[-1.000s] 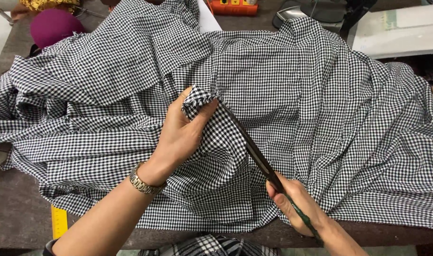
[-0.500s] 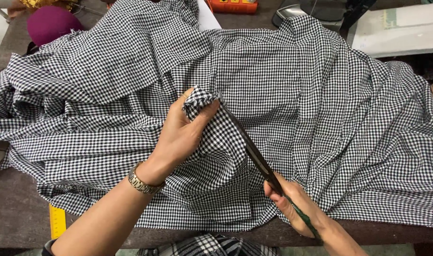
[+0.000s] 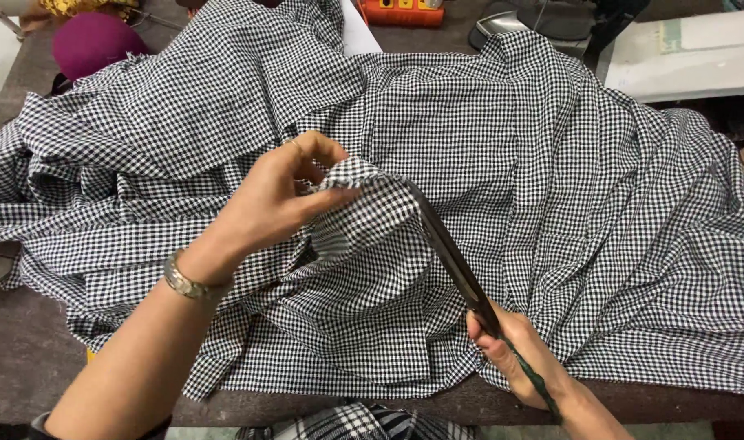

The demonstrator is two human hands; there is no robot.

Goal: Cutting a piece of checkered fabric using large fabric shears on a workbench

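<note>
Dark and worn, the tabletop [image 3: 29, 358] runs across the whole frame, showing bare along the lower left edge and the bottom. Nearly all of it lies under a large black-and-white checked cloth [image 3: 551, 187], rumpled into folds at the left and spreading smoother toward the right edge of the frame.

At the upper right sits a pale flat board [image 3: 690, 57], partly tucked behind the cloth, and at the upper left a rounded magenta object [image 3: 90, 45] peeks over the folds. An orange item [image 3: 404, 11] lies at the top centre, cut off by the frame.

Left of centre, the left hand [image 3: 278, 195] lifts a fold of the checked cloth off the tabletop, thumb and fingers pressed together and pinching its raised edge. A metal wristwatch [image 3: 184, 281] circles that wrist.

From the pinched fold a pair of long dark scissors [image 3: 449, 248] slants down toward the lower right, its blades lying against the lifted cloth. The right hand [image 3: 518, 350], low and right of centre, is closed around the scissors' handles, fingers curled tight.
</note>
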